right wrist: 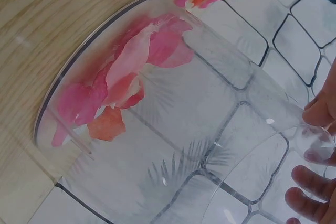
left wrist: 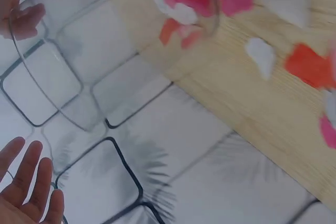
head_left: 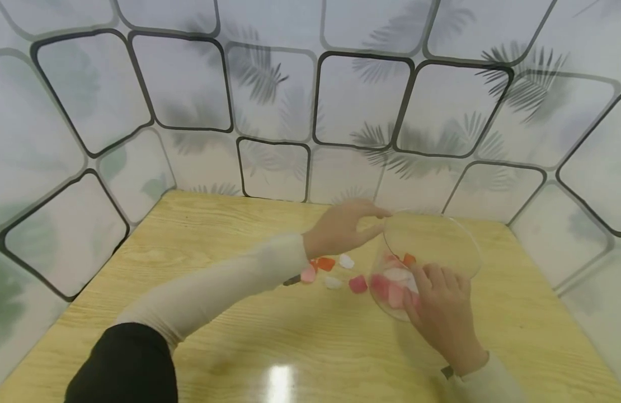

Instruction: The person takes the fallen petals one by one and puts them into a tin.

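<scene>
Two arms reach in over the desk (head_left: 230,358), the left one crossing long and low in a pale sleeve (head_left: 225,291) with black cloth (head_left: 126,364) at its upper part. Closer in, the right hand (head_left: 443,313) comes up from the lower right, its back turned upward, fingers bent and clamped on the near side of the clear container (right wrist: 184,119), close to the rim. Some stretch of wood lies between that hand and the desk's right edge, and more runs along the near side. Pink, white and orange petals (right wrist: 128,59) sit inside, gathered low by the base, which appears to rest on the wood; whether the container tilts slightly, I cannot tell. A little farther off, the left hand (head_left: 343,226) reaches rightward with the wrist bent, thumb and forefinger pinching the rim's left side, while its other fingers, in the left wrist view, spread apart. Loose petals (head_left: 327,263) lie left of the container, partly under that forearm. Beyond, the desk's back edge meets the patterned wall (head_left: 184,84), which angles forward at both sides; the rim stands near it in the head view.
</scene>
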A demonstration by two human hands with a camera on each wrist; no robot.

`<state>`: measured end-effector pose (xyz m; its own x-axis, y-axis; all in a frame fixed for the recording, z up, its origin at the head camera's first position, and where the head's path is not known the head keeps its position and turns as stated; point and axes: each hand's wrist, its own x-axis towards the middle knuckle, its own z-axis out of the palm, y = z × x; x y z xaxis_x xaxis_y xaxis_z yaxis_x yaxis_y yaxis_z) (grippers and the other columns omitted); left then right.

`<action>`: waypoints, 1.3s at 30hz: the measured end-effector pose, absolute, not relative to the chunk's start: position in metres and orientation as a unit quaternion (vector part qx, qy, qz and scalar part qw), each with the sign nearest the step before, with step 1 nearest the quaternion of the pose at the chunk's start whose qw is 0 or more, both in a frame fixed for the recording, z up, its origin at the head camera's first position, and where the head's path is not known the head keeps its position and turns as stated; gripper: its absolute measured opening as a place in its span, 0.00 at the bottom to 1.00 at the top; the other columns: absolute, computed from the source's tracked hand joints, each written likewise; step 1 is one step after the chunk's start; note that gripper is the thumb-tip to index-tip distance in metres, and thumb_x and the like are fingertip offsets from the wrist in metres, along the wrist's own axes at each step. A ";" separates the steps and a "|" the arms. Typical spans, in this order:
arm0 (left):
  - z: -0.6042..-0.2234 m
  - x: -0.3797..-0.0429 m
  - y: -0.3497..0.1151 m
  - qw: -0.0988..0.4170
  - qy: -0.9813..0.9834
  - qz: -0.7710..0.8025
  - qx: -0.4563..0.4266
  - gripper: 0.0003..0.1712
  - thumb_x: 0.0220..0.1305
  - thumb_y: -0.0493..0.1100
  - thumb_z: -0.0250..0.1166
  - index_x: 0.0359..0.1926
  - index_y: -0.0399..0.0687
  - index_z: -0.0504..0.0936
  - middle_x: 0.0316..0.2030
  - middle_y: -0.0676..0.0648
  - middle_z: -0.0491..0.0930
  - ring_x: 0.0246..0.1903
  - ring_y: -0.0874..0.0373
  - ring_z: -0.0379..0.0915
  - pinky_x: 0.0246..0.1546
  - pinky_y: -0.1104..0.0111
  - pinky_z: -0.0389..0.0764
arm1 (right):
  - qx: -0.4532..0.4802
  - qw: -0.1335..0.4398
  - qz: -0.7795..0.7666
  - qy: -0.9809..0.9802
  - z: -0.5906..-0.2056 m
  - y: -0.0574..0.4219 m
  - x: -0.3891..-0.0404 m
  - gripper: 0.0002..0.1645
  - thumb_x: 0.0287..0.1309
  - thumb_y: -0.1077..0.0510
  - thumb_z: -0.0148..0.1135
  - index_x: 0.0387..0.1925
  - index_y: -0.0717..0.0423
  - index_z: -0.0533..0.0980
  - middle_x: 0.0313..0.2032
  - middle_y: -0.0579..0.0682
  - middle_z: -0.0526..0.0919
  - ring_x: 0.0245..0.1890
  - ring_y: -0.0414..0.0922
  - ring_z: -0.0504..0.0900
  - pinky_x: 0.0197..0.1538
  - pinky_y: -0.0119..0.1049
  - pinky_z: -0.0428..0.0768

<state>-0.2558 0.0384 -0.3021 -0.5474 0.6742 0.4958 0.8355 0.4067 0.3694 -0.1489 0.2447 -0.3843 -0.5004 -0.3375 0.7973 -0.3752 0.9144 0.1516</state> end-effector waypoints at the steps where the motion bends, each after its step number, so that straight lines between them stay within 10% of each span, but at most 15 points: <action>1: -0.303 -0.255 0.028 0.136 -0.831 -0.292 -0.453 0.17 0.65 0.46 0.58 0.53 0.50 0.80 0.52 0.51 0.81 0.56 0.59 0.73 0.62 0.68 0.68 | 0.205 0.454 0.021 -0.867 -0.384 0.245 -0.149 0.23 0.54 0.48 0.44 0.38 0.63 0.74 0.29 0.59 0.73 0.30 0.57 0.70 0.34 0.49 0.63; 13: -0.347 -0.250 -0.093 0.000 -0.898 -0.094 -0.431 0.13 0.60 0.47 0.63 0.43 0.46 0.84 0.40 0.49 0.84 0.40 0.55 0.78 0.46 0.59 0.77 | 0.207 0.445 0.023 -0.871 -0.384 0.247 -0.148 0.29 0.55 0.44 0.44 0.42 0.65 0.75 0.30 0.60 0.74 0.30 0.59 0.71 0.33 0.50 0.63; 39: -0.412 -0.271 -0.101 0.032 -0.891 0.047 -0.451 0.08 0.62 0.47 0.62 0.39 0.50 0.83 0.36 0.51 0.84 0.37 0.57 0.77 0.49 0.63 0.74 | 0.201 0.444 0.020 -0.873 -0.382 0.244 -0.148 0.27 0.57 0.45 0.42 0.40 0.65 0.74 0.30 0.60 0.74 0.30 0.59 0.71 0.33 0.50 0.63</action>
